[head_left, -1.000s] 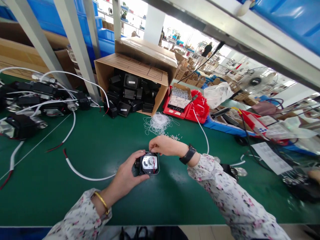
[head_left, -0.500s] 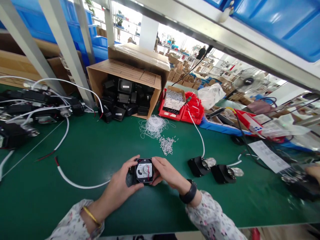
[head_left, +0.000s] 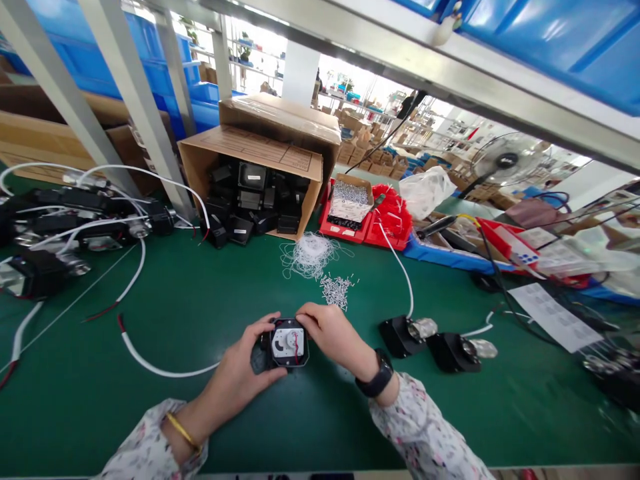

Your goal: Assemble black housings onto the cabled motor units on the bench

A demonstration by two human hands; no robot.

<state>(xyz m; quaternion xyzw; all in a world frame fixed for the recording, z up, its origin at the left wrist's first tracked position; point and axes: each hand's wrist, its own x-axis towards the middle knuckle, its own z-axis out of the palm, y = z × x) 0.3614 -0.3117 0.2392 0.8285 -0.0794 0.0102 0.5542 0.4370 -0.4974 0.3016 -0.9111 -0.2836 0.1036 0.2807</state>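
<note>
My left hand (head_left: 240, 363) is closed around a small black housing (head_left: 302, 361), its thumb along the near edge and fingers at the far left corner. Inside the housing's open face sits a white plate (head_left: 283, 343) with a round part and a thin red wire (head_left: 296, 343). My right hand (head_left: 333, 333) is bent over the far right corner of the housing, fingertips pinched together against it; whatever is between them is hidden. A white cable (head_left: 165, 371) with a red wire end runs leftward over the green table from behind my left hand.
Beyond the housing lie white screws (head_left: 336, 291) and a tangle of clear thread (head_left: 311, 253). A carton (head_left: 270, 143) of black housings and a red bin (head_left: 343, 230) stand behind. Lamp units (head_left: 403, 335) lie right; cabled units (head_left: 90, 233) pile left. A metal shelf beam (head_left: 380, 70) crosses above.
My right hand has shifted from gripping the housing's right side to its far right corner, fingers now drawn together. My left hand keeps its hold. A co-worker's hand at the right edge has gone from view.
</note>
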